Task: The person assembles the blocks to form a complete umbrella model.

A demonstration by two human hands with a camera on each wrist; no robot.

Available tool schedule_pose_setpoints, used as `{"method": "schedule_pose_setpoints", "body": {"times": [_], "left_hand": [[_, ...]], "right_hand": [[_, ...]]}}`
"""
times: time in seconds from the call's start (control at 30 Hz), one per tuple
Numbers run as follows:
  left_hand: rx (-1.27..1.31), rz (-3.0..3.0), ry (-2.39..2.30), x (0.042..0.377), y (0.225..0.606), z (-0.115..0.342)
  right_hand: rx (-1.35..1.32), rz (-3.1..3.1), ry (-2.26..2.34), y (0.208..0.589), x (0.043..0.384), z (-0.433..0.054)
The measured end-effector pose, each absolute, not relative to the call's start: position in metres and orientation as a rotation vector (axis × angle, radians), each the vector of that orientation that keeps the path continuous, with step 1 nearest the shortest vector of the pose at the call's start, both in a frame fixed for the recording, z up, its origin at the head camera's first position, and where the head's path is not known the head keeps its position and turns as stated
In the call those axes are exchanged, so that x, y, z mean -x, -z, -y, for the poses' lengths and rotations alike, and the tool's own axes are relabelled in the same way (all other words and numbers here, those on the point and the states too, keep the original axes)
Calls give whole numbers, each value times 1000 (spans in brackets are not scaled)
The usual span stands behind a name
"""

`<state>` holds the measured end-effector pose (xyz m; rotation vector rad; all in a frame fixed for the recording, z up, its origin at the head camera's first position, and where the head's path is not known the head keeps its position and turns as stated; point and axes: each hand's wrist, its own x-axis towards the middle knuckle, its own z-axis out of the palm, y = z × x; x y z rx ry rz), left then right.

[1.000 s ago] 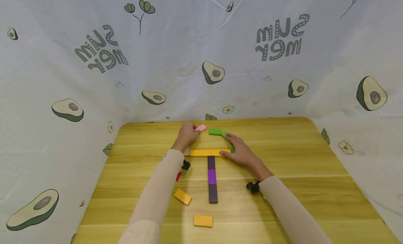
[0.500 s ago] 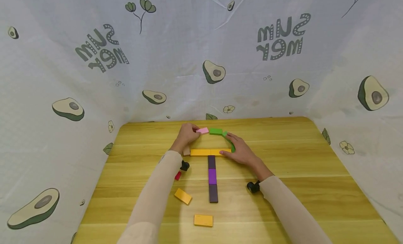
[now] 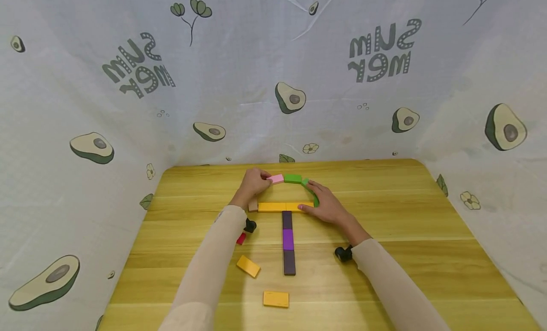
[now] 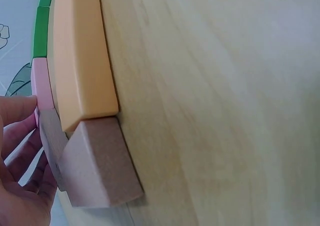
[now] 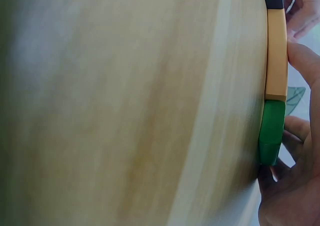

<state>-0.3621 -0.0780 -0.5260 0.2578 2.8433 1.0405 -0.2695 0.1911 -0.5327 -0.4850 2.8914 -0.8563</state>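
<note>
In the head view my left hand [image 3: 253,184] pinches the left end of a pink block [image 3: 277,178] between thumb and fingers. The block's right end lies against a green block [image 3: 292,178]. In the left wrist view, a tan block [image 4: 54,143] adjoins the pink one beside my fingers, and a brown block [image 4: 102,166] caps the yellow-orange row. My right hand [image 3: 323,203] lies with spread fingers along the right-hand green blocks [image 5: 272,126], its thumb touching the right yellow block [image 3: 295,208]. That hand partly covers the green blocks in the head view.
A column of dark [image 3: 289,263] and purple [image 3: 288,240] blocks runs down from the yellow row. Loose yellow blocks [image 3: 248,266] and a red block [image 3: 241,239] lie nearer on the wooden table [image 3: 406,274]. A printed cloth [image 3: 239,84] hangs behind.
My left hand has shifted the pink block slightly right and straightened it, bringing it up to the green block; over the last half second it barely moves. The right hand stays in place.
</note>
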Motion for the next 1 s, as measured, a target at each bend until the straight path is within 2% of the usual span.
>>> {"method": "schedule_pose_setpoints", "body": {"times": [0.67,1.0], "left_hand": [[-241,-2778,-1108,329,512,101],[-370,-2876,-999,302,517,113]], "right_hand": [[477,-2899,844,538,271,-193],[461,-2873,872,536,272,-193]]}}
